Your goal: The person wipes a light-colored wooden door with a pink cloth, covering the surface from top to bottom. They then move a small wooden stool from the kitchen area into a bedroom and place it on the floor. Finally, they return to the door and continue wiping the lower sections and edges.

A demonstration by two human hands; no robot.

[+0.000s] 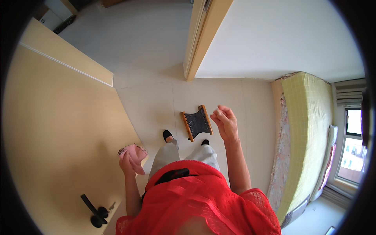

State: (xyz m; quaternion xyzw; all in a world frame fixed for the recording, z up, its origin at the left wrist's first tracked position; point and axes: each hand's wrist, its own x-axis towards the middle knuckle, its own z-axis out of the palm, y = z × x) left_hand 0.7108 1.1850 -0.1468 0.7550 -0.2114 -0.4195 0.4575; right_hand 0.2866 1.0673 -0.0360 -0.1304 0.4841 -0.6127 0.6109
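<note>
My left hand (125, 165) grips a folded pink cloth (136, 154) with a dark patterned edge, close to the face of a light wooden door (67, 117). My right hand (227, 122) is raised with its fingers curled towards the thumb. A pale spot shows at its fingertips, too small to tell whether it is a held thing. On the floor just left of that hand, a small stool (199, 121) with wooden bars and a dark woven seat stands in front of my feet.
A black lever handle (94, 210) with a key in the lock sits on the door. Ahead is a doorway with a wooden frame (202, 41). A bed with a yellow checked cover (305, 141) stands at the right, before a window (351, 147). Pale tiles (147, 100) cover the floor.
</note>
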